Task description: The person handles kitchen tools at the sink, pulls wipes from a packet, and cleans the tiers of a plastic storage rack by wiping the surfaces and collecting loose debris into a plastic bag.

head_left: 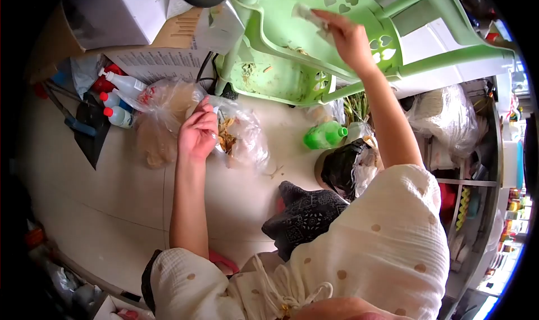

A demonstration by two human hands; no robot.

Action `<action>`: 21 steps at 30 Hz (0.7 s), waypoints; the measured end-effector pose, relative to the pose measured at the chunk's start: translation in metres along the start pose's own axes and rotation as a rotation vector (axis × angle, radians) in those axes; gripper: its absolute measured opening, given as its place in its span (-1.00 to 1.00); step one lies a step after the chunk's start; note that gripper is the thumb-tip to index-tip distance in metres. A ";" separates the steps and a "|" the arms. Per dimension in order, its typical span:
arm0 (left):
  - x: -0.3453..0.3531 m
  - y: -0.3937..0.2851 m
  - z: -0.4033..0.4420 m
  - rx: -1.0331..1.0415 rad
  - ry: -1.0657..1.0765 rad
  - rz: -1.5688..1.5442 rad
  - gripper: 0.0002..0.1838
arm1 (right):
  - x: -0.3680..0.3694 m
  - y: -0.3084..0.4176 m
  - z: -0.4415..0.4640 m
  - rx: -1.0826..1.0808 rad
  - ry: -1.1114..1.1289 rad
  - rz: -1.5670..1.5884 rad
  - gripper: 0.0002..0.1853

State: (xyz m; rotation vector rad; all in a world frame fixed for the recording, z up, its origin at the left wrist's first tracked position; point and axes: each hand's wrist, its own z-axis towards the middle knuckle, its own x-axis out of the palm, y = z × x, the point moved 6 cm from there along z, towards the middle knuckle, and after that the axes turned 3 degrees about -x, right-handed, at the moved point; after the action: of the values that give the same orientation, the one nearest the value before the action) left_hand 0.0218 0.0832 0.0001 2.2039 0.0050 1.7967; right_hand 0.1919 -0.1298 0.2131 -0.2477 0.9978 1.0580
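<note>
My right hand (352,44) is over a tier of the light green plastic rack (281,25), fingers closed on a crumpled whitish tissue (307,14), blurred at its edge. Crumbs and plant scraps lie on the rack's tiers. My left hand (197,132) is lower and to the left, palm turned up with curled fingers. It grips the edge of a clear plastic bag (250,140), though the exact hold is partly hidden. Yellow-brown dry scraps (227,135) show inside this bag. Another clear bag (154,123) with brownish contents is just left of that hand.
Bottles with red caps (118,117) and a dustpan (92,129) are on the floor at left. A green bottle (324,135) lies near a bin with a black liner (342,165). A white box (115,14) is at upper left, and loaded shelves (466,179) line the right.
</note>
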 end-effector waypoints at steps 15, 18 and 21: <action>0.073 0.103 0.047 -0.281 0.019 -0.435 -0.94 | 0.095 -0.046 0.008 0.031 0.508 0.251 -0.51; 0.073 0.095 0.062 -0.262 0.037 -0.511 -0.96 | 0.102 -0.034 0.001 0.005 0.572 0.340 -0.53; 0.070 0.087 0.074 -0.254 0.051 -0.553 -0.94 | 0.097 -0.024 -0.004 0.095 0.634 0.411 -0.60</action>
State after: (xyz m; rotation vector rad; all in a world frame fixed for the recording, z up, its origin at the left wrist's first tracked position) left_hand 0.0927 -0.0033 0.0742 1.7551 0.3422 1.4497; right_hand 0.2210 -0.0850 0.1284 -0.3170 1.7178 1.3328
